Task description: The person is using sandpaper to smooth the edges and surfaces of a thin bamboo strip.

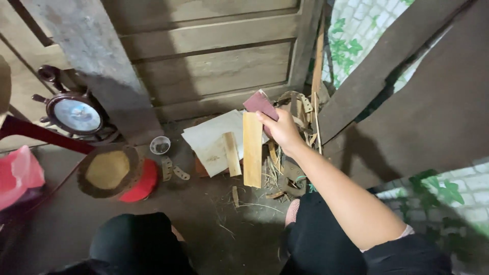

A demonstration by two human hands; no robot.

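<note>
My right hand (281, 130) reaches forward over a pile of scraps and grips a dark red sheet of sandpaper (259, 103) between thumb and fingers. Just left of the hand a light wooden plank (252, 148) stands on end over the floor; whether the hand also holds it I cannot tell. A smaller wooden strip (232, 154) lies on a white sheet (213, 137) beside it. My left hand is out of view. My knees in black trousers (135, 239) fill the bottom of the picture.
A wooden panelled door (214, 61) stands ahead with a grey post (97, 61). A round clock in a wheel frame (76, 114), a small clear cup (160, 145), a round red stool with a worn pad (114, 173) and a pink bag (18, 173) sit left. Dark boards (407, 102) lean right.
</note>
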